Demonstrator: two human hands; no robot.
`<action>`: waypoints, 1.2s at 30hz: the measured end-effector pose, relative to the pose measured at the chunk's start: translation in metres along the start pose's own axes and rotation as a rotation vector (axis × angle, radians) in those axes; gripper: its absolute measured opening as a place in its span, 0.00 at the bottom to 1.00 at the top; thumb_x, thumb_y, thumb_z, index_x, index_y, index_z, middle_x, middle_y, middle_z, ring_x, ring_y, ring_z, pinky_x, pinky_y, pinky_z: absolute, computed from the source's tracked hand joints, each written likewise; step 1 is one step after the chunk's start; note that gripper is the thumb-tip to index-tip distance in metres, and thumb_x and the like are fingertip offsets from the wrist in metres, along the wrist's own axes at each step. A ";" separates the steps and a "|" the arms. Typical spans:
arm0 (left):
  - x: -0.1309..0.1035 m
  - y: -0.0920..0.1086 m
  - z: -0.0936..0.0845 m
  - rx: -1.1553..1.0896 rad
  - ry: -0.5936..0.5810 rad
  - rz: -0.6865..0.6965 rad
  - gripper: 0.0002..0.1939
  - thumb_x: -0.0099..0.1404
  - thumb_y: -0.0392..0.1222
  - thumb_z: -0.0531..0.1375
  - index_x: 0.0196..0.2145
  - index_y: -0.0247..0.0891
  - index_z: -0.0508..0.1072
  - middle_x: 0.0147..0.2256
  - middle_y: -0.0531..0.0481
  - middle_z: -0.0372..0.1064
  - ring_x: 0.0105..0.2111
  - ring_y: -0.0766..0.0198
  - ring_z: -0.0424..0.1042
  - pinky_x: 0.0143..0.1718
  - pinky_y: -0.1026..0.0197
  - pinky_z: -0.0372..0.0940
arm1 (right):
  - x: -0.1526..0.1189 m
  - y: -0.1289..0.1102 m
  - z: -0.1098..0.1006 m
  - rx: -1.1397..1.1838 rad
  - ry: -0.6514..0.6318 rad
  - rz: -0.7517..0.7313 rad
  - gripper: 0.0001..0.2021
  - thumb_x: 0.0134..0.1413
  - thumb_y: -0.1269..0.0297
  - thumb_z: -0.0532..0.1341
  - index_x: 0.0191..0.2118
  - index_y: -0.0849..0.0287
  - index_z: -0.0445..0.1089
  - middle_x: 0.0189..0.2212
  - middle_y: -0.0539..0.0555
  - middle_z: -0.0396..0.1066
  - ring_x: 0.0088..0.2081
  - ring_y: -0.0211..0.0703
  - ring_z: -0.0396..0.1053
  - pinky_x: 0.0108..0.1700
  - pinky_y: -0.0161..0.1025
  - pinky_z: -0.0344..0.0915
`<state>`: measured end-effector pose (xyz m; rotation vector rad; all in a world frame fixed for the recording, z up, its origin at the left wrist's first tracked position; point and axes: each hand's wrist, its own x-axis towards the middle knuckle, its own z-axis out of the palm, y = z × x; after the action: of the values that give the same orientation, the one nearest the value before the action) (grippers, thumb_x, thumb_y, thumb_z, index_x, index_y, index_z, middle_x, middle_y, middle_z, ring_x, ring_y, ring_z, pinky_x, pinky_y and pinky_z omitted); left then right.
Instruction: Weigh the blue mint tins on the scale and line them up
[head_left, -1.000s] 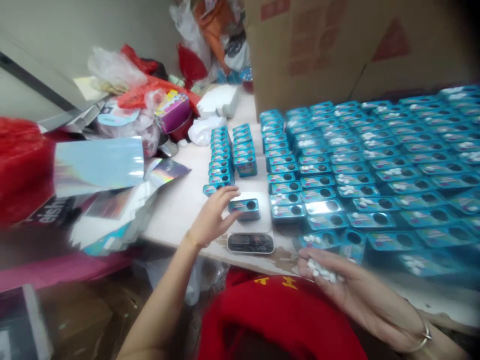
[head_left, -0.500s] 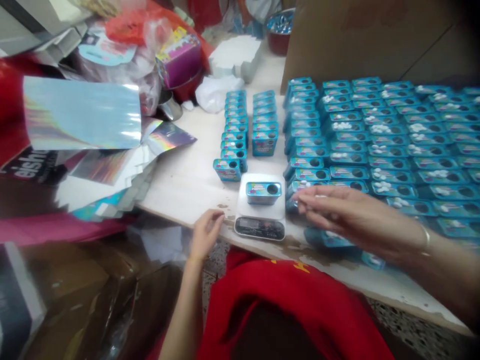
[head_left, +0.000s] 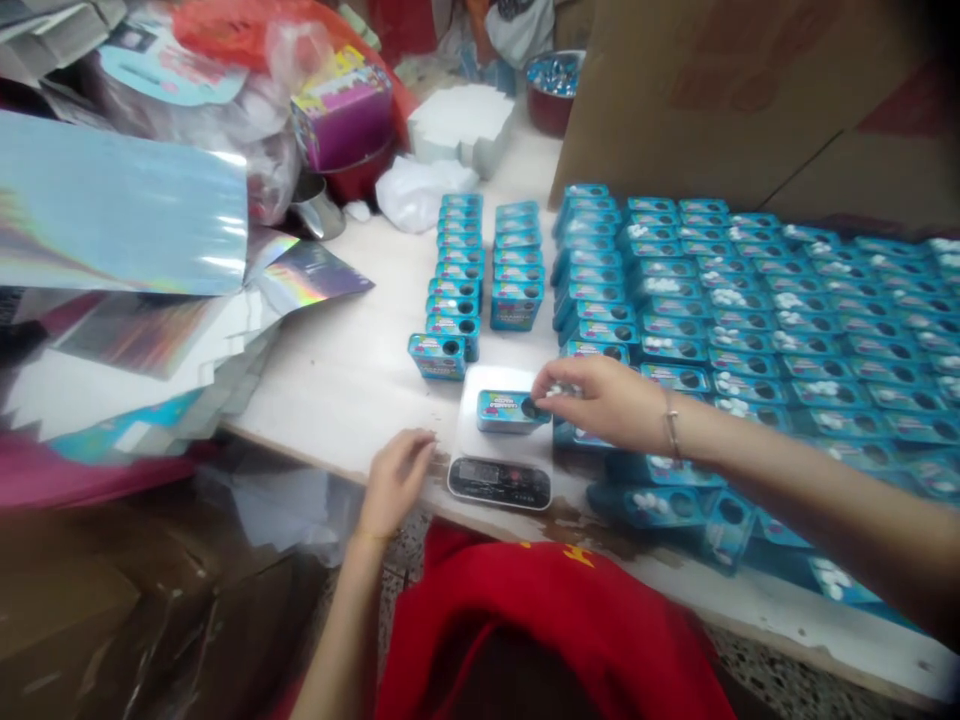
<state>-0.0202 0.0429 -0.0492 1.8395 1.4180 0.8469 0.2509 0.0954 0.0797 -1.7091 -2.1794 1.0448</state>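
2 hands in play. Right hand (head_left: 600, 395): fingertips pinched on a few white pieces (head_left: 564, 390), can't get an exact count, right at the dark round hole of 1 blue tin (head_left: 501, 412); can't tell if fingers touch it. Left hand (head_left: 394, 480): half open, fingers loosely curled, at the counter (head_left: 330, 350) edge. That 1 tin sits on 1 white scale (head_left: 499, 448), between the hands. Behind it I see 2 short columns of tins: left column (head_left: 459, 270), right column (head_left: 517, 275). To the right, 1 big block of tins (head_left: 667, 347), too many to count, white pieces on many lids. Further back: 1 red bowl (head_left: 551, 115), 1 metal cup (head_left: 319, 210), 1 purple box (head_left: 349, 120).
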 end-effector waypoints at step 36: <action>-0.020 0.025 0.019 0.136 0.231 0.119 0.08 0.66 0.38 0.56 0.42 0.36 0.69 0.31 0.49 0.68 0.30 0.66 0.67 0.35 0.64 0.64 | -0.093 0.022 0.006 1.200 -0.062 0.626 0.11 0.49 0.61 0.67 0.39 0.58 0.73 0.32 0.55 0.71 0.29 0.35 0.66 0.27 0.27 0.65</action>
<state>0.0048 0.0168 -0.0417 1.9961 1.5517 1.0750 0.2948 0.0107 0.0872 -1.6190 -0.5732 1.9532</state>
